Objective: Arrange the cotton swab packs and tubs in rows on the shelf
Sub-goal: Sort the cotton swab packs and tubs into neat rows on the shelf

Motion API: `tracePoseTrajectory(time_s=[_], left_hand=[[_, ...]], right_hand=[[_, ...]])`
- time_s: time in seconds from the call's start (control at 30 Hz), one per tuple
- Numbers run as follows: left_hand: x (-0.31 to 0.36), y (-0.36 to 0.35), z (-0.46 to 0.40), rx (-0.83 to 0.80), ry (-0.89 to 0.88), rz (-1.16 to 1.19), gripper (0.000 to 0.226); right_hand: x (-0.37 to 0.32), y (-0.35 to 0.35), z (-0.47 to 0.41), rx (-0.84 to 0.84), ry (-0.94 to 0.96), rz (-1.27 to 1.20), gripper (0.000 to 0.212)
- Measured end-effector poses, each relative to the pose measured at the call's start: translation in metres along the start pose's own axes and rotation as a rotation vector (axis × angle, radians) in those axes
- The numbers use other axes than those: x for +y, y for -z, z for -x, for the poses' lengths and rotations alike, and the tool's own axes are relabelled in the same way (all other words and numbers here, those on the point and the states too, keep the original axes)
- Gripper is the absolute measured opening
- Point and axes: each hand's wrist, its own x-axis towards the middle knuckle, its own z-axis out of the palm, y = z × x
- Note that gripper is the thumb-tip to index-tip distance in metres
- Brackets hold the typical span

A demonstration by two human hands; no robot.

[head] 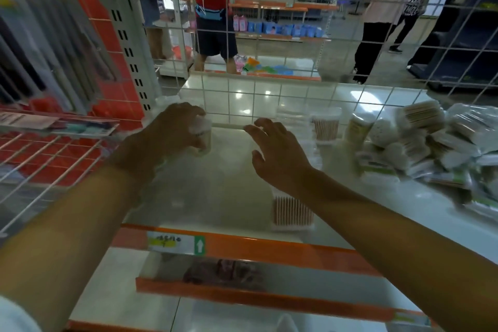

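— What are the hands doing right now?

— The left hand [175, 127] is curling its fingers round a clear tub [202, 137] near the back left of the white shelf [215, 191], gripping it from the side. The right hand [275, 148] is hovering over the middle of the shelf with fingers spread and relaxed, holding nothing.

— And where are the rest of the swabs sitting?

— A round tub of swabs [324, 127] is standing upright toward the back, right of the open hand, with a tilted tube-shaped container [357, 128] just beside it. A square tub [292, 210] is sitting near the front edge, partly under the right forearm. A loose pile of swab packs [431, 143] is lying heaped at the right end of the shelf.

— Anything behind?

— A white wire grid [269, 62] is backing the shelf, and an orange price rail [242, 248] is running along its front.
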Motion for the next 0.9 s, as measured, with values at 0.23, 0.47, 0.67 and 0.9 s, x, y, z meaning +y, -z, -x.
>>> tracePoseTrajectory(time_s=[0.23,0.47,0.67,0.9], left_hand=[[-0.032,-0.006,0.001,0.002,-0.033,-0.223,0.065],[-0.037,-0.005,-0.007,-0.05,-0.023,-0.342,0.069],[-0.046,0.004,-0.008,-0.087,-0.018,-0.388,0.069],[-0.048,0.002,-0.011,-0.117,-0.013,-0.255,0.049]], right_hand=[[-0.024,-0.006,-0.013,-0.041,-0.059,0.034,0.05],[-0.042,-0.012,-0.021,-0.042,-0.084,0.004,0.048],[-0.05,-0.017,-0.024,-0.075,-0.075,0.027,0.048],[-0.06,-0.026,-0.024,-0.101,-0.063,-0.008,0.048]])
